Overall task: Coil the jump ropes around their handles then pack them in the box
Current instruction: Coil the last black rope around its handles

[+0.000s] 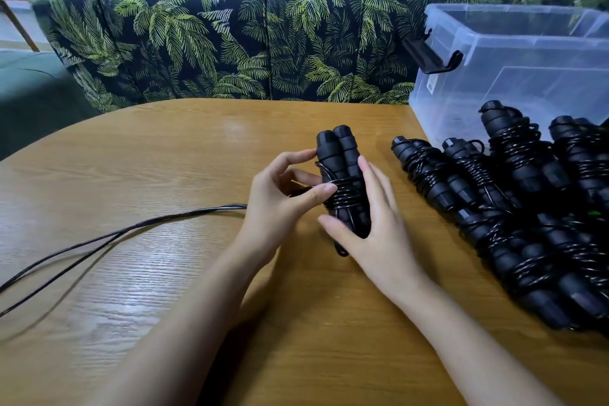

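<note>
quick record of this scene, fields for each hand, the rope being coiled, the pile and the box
left hand: pinches the rope at the coils, thumb pressed on them
right hand: holds the handles, two side by side, ends pointing away
rope: partly coiled round the handles; loose length trails left across the table
pile: coiled ropes lying on the table, right of the hands
box: clear plastic, top open, behind the pile; contents unclear
</note>
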Demonstrator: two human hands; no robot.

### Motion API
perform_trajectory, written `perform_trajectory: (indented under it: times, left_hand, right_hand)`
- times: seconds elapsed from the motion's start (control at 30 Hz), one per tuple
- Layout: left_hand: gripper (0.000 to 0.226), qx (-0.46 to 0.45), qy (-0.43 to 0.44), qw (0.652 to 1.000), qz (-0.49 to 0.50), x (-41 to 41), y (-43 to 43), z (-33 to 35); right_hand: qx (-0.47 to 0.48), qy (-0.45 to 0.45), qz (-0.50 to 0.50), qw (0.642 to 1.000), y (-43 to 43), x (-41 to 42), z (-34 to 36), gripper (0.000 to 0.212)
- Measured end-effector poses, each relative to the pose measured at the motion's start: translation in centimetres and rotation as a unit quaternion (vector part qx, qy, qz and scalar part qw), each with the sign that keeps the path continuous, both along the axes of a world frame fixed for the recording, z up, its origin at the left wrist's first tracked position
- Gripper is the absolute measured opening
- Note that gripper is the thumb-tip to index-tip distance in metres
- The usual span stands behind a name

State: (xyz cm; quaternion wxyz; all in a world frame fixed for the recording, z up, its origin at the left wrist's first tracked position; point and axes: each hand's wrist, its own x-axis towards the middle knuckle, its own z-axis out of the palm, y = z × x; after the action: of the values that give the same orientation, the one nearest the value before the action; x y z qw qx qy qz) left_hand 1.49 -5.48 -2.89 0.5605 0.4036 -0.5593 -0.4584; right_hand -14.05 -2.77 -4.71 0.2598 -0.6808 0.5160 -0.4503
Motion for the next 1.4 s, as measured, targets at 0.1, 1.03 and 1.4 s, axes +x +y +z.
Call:
perform_trajectory:
  times: [0.1, 1.03, 1.4]
  left_hand:
    - [0.051, -0.008, 0.013, 1.0, 0.008, -0.2, 0.0, 0.0]
    - [0.07, 0.026, 0.03, 0.997, -0.064, 0.9, -0.9, -0.8]
    - [0.057, 0.05, 0.043, 0.997, -0.048, -0.1, -0.4, -0.5]
  right_hand:
    - [-0.004, 0.063, -0.047, 0.997, 0.2, 0.3, 0.2, 0.11]
    - [-0.013, -0.133, 0.011, 0.991, 0.3, 0.1, 0.2, 0.055]
    - [-0.053, -0.043, -0.022, 0.997, 0.2, 0.3, 0.0, 0.066]
